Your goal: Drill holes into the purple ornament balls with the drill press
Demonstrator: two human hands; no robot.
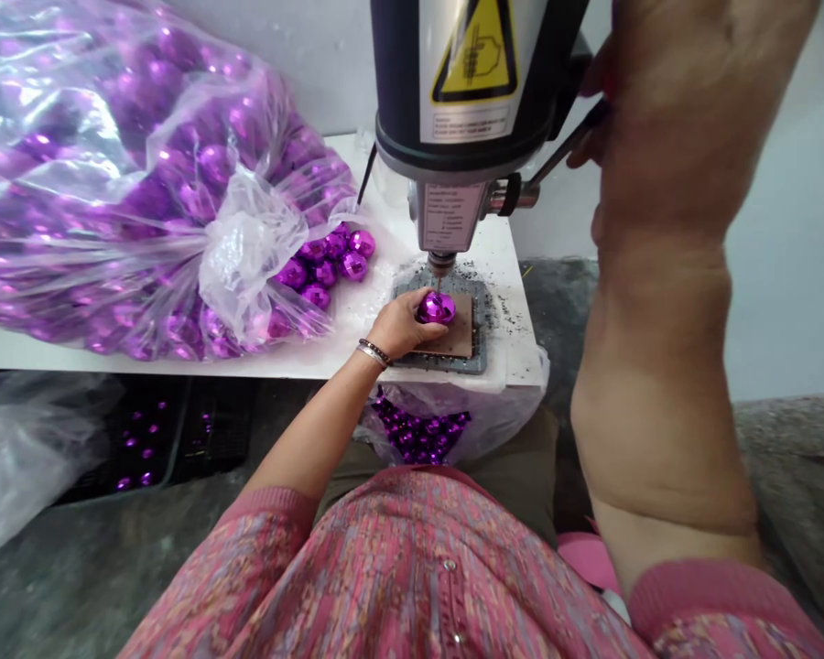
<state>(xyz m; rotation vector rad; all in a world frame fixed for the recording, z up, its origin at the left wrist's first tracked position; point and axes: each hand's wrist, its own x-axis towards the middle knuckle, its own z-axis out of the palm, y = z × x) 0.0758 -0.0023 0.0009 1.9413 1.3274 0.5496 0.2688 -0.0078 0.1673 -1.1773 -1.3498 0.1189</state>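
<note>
My left hand holds a shiny purple faceted ball between thumb and fingers, over a brown board on the grey base of a drill press. The thin bit points down at the top of the ball; whether it touches cannot be made out. At the upper right, my right hand has its fingers around the press's lever, partly hidden behind my wrist.
A big clear bag of purple balls covers the left of the white table. Several loose balls lie beside it. An open bag of balls hangs below the front edge. Dark crates stand under the table.
</note>
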